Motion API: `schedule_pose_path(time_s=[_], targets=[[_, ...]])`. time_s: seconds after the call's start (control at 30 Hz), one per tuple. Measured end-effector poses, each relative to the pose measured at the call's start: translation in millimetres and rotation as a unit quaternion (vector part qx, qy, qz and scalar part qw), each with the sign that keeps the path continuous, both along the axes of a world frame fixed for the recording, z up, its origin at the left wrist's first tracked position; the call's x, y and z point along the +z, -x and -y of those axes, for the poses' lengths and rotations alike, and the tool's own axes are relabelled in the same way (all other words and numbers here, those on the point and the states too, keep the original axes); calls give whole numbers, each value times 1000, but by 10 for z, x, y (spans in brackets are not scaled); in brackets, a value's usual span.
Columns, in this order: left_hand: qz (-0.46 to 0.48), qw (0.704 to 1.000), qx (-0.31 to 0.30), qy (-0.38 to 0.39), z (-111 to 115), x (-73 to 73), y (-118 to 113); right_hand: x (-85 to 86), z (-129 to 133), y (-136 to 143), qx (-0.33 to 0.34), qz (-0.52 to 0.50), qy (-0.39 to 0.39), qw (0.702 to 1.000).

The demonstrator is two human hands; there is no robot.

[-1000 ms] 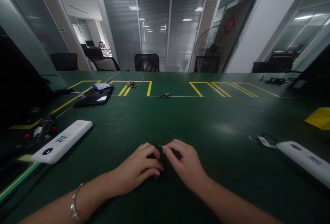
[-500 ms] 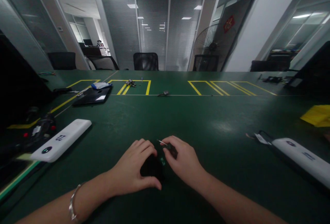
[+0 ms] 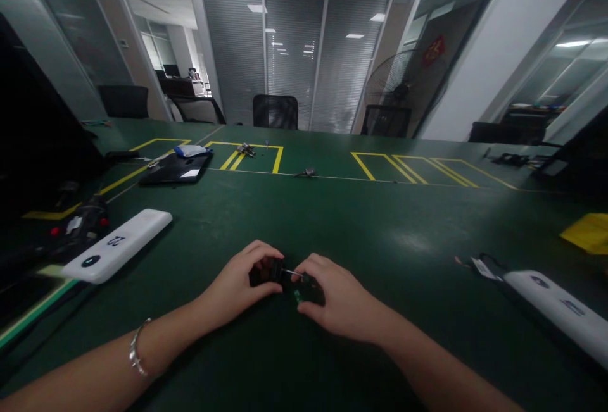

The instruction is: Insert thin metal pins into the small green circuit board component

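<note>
My left hand [image 3: 242,282] curls its fingers and thumb around a small black object [image 3: 275,270], mostly hidden in the grip. Between the fingers of my right hand [image 3: 335,295] is a thin metal-shafted tool [image 3: 291,272] resembling a screwdriver. Its shaft points left and meets the black object's right side; exact contact is too small to make out. The tool's rear end is hidden by the right hand. A small green piece [image 3: 298,296] shows by the right thumb, but I cannot tell whether it is held or lies on the table.
On the green table [image 3: 266,216] lie a white power bank [image 3: 118,245] at left and another white power bank [image 3: 555,311] at right. Farther back are a black flat device [image 3: 177,168], a small dark part [image 3: 306,173], and metal parts [image 3: 246,150]. A yellow object [image 3: 586,233] sits far right.
My left hand has closed further around the black object and raised it slightly. The tool in my right hand has swung lower, its shaft now reaching the object. The camera view has tilted slightly.
</note>
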State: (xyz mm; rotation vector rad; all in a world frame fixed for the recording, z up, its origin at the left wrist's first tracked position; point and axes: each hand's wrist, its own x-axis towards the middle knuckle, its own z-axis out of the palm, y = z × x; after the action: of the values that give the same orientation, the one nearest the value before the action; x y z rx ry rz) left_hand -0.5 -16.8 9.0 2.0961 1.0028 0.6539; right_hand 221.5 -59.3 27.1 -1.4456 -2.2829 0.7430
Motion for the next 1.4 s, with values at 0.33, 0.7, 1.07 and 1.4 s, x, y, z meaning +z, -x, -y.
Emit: schedule_pose_path(time_s=[0.33,0.7,1.07,1.4], targets=[[55,994,-5,90,-30,-66,14,-176,-30,52,-46,-75,-70,994],[113,985,-38,123,81,-76,-96,-204,37,102,-29,-220,-145,964],[82,992,-36,92,109,-34,-113,-251,22,137,-35,-211,-142,967],[202,951,-47,229,100,-18,-119,-221,49,135,-3,-238,-126,963]])
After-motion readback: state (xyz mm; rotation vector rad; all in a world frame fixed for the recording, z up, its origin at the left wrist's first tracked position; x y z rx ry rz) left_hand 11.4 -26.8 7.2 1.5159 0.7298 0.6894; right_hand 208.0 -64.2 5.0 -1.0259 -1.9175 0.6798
